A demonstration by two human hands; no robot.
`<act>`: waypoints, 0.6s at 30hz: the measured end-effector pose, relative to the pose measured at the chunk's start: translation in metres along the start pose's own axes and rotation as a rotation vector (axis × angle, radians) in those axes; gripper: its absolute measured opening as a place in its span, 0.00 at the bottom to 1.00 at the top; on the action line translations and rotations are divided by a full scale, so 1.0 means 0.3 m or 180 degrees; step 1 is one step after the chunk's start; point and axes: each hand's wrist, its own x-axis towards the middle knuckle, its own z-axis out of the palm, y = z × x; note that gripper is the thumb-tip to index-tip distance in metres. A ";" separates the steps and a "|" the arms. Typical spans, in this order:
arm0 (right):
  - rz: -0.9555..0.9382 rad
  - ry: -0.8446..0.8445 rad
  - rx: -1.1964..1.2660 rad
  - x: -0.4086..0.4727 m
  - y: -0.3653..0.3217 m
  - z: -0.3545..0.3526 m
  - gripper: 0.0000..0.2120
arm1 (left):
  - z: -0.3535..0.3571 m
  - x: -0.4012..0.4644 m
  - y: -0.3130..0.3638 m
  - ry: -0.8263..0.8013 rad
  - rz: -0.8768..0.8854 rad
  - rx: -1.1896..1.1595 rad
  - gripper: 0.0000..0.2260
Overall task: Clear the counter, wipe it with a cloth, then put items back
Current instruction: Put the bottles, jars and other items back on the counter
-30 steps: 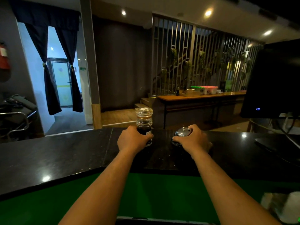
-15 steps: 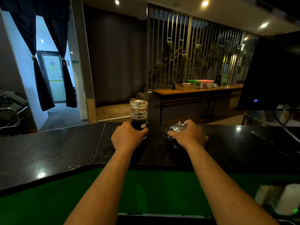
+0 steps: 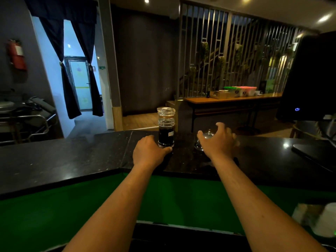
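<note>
Dim lobby-type room, spotlights in the ceiling, slatted screen with plants at about 1 o'clock and a curtained doorway off at 10 o'clock. Up front is a glossy black stone worktop with a green panel along its near edge. Standing upright on it, roughly 12 o'clock, is a clear ribbed glass jar with a chunky glass stopper, dark liquid filling the lower half and a small pale label on its side. Left hand sits at the jar's base, thumb curled against the bottom of the glass; the other fingers are behind the hand so can't say how far they wrap. Just right of the jar is a shiny chrome desk bell, and the right hand hangs over it with fingers spread wide and arched, holding nothing; whether it touches the bell is hard to tell. Most of the bell is hidden under that hand. Dark monitor at 2 o'clock is cut off by the frame, blue power light showing. Blurry white stuff at 4 o'clock, can't make it out.
</note>
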 end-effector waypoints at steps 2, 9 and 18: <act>-0.0397 -0.0003 -0.0200 -0.039 -0.024 -0.024 0.30 | -0.040 -0.082 -0.024 0.0044 0.0145 0.0250 0.31; -0.1248 0.0103 0.0195 -0.461 -0.085 -0.106 0.24 | -0.186 -0.502 -0.224 0.0882 0.0790 0.0401 0.19; -0.1194 -0.0416 0.0690 -1.189 -0.074 -0.053 0.24 | -0.290 -1.143 -0.655 0.0769 0.0475 0.0416 0.16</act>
